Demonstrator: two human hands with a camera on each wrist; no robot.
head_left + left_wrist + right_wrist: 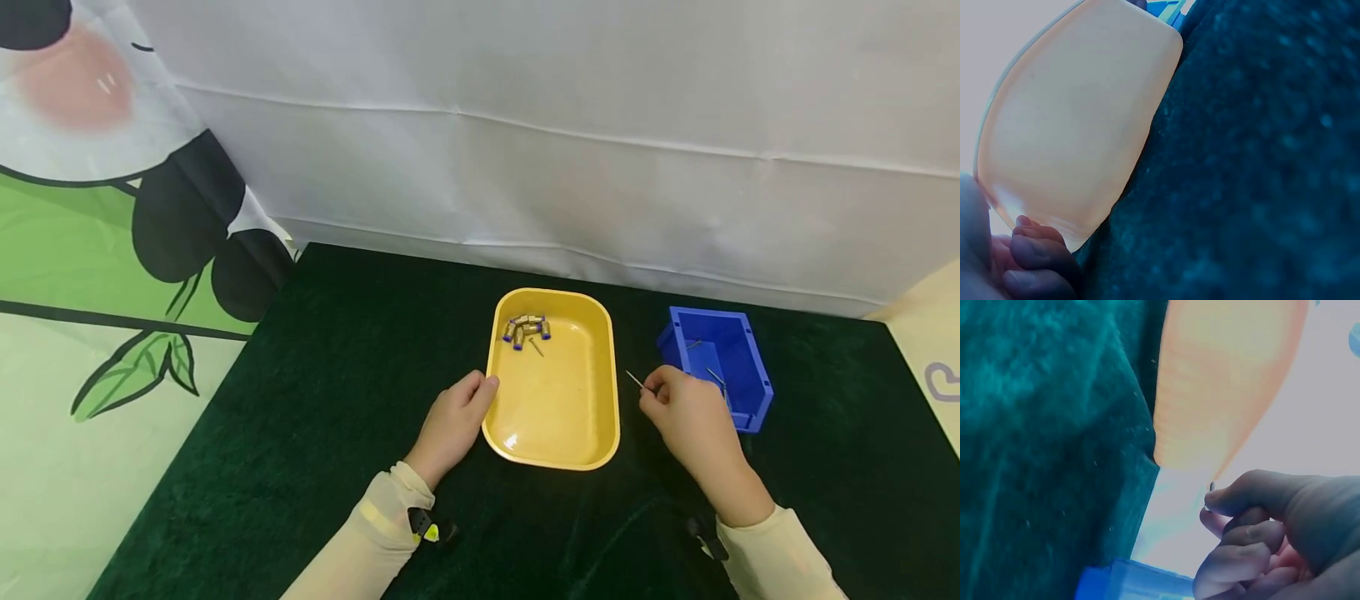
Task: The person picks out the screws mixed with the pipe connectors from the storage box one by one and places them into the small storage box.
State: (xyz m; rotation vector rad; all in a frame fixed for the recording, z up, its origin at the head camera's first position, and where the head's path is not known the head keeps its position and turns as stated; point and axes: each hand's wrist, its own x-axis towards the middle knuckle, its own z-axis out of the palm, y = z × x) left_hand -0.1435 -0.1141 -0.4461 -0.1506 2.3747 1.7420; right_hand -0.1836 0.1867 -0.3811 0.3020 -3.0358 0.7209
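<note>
A yellow tray (pixel 551 408) lies on the dark green cloth, its left rim gripped by my left hand (pixel 452 421). In the left wrist view the fingers (pixel 1041 253) curl against the tray's outer wall (pixel 1079 119). Several brass fittings (pixel 528 328) with blue ends sit in the tray's far left corner beside a small screw (pixel 536 347). Between thumb and forefinger my right hand (pixel 690 417) pinches a thin metal screw (pixel 633 378) by one end, just right of the tray; its tip also shows in the right wrist view (pixel 1212 486).
Partly behind the right hand stands a blue bin (pixel 738 342) holding a few screws (pixel 715 377). A white curtain (pixel 480 167) hangs along the table's far edge. At the left is a printed cartoon backdrop (pixel 97 275).
</note>
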